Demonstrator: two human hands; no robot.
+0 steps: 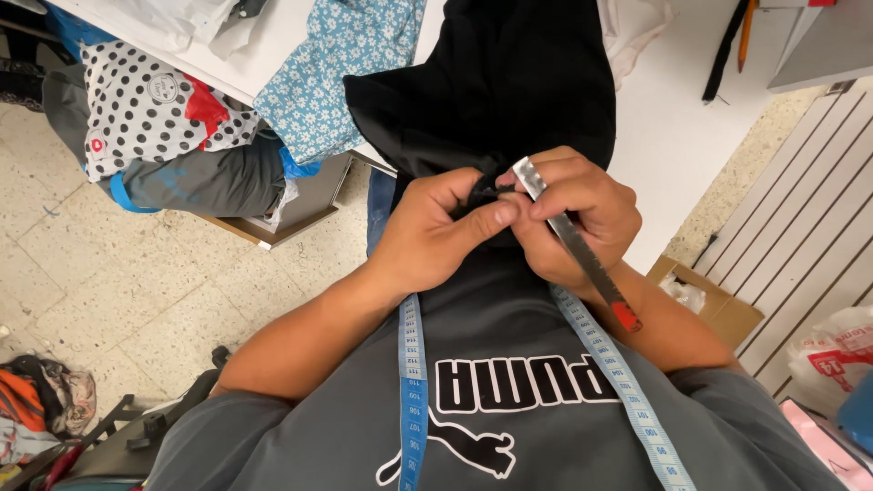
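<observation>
Now both hands are working close against the chest, bunched over one fold of black fabric [491, 82] that is hanging off the edge of the white table [673, 127] and trailing down to the fingers. The left hand [436, 232] is pinching a small gather of that black cloth between thumb and fingertips, closed tight on it. The right hand [582, 214] is gripping a slim metal tool [568, 236], fingers wrapped round its middle while also pressing against the same gather. The tool's long axis is running diagonally: its squared silver end is pointing up and away toward the table, just above the knuckles, and its red-tipped end [626, 316] is pointing down toward the right forearm, lying along the wrist. One tool, one piece of black cloth, two hands meeting on it, thumbs nearly touching.

A single blue measuring tape [414, 400] is draping round the neck, its two strands falling down the grey shirt either side of the hands. On the table one blue floral fabric [350, 64] is lying just beside the black one. Below the tabletop, a polka-dot bag [141, 109] is sitting stuffed with cloth on the shelf. By the right elbow one open cardboard box [718, 305] is holding something pale and crumpled; what it is I cannot tell.
</observation>
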